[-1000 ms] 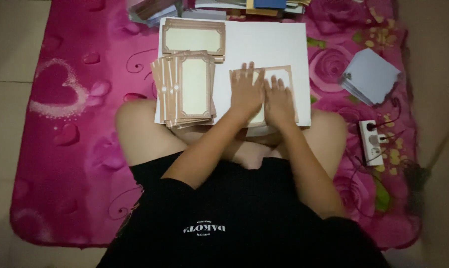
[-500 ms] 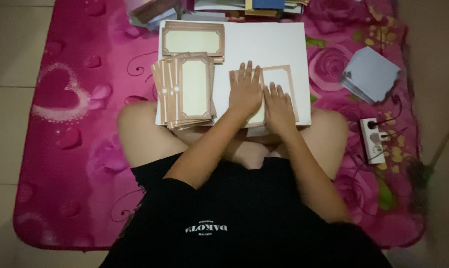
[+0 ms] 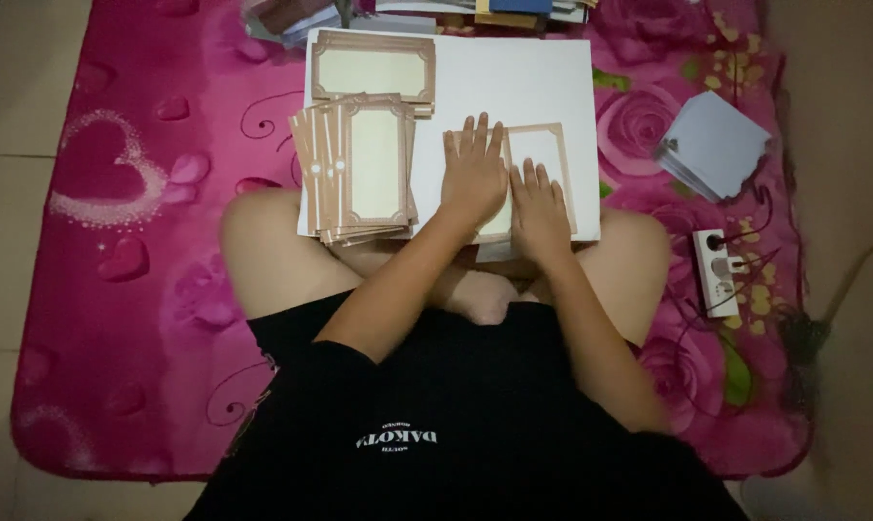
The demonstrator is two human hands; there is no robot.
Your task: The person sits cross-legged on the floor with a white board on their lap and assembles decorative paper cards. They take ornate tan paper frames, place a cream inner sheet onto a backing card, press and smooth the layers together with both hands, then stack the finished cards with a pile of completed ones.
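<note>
I sit cross-legged with a white board (image 3: 542, 82) across my knees. My left hand (image 3: 474, 171) and my right hand (image 3: 539, 204) lie flat, fingers spread, side by side on a cream card with a brown ornate border (image 3: 544, 159) near the board's front edge. Both palms press down on it and hide most of its lower half. To the left lies a fanned stack of the same bordered cards (image 3: 354, 169). One more such card (image 3: 371, 68) lies flat at the board's far left corner.
A pink floral mat (image 3: 127, 222) covers the floor under me. A pile of pale blue-grey paper sheets (image 3: 714, 145) sits to the right. A white power strip with cables (image 3: 718, 273) lies by my right knee. Books and papers (image 3: 494, 10) are stacked beyond the board.
Both hands stay flat on the bordered card. The right hand has slid slightly toward me; the left hand has barely shifted.
</note>
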